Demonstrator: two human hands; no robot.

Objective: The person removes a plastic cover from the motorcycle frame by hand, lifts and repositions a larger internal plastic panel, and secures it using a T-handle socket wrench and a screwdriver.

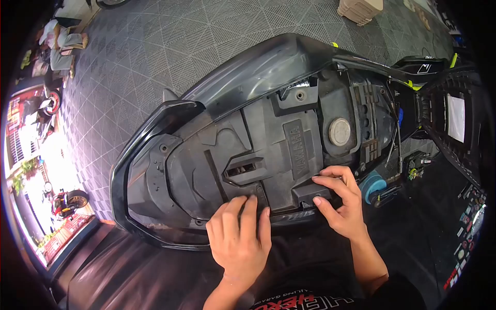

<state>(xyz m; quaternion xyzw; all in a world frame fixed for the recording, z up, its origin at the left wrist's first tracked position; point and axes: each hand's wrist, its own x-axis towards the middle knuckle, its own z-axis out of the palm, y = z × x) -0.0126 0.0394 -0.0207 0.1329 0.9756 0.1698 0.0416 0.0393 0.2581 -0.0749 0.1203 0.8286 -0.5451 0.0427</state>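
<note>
A scooter's underseat area, framed by glossy black body panels, lies across the view. In it sits a dark grey plastic cover, with a raised YAMAHA plate and a slotted raised piece. My left hand is at the cover's near edge, fingers bent and thumb apart, its fingertips by a small rectangular panel. Farther right, my right hand has thumb and forefinger spread at a raised block on the cover's corner. No loose item shows in either hand.
A round fuel cap lies right of the cover, and the raised seat stands beyond it. Close to my right hand is a blue round object. A person sits at the upper left; a beige stool stands on the tiled floor.
</note>
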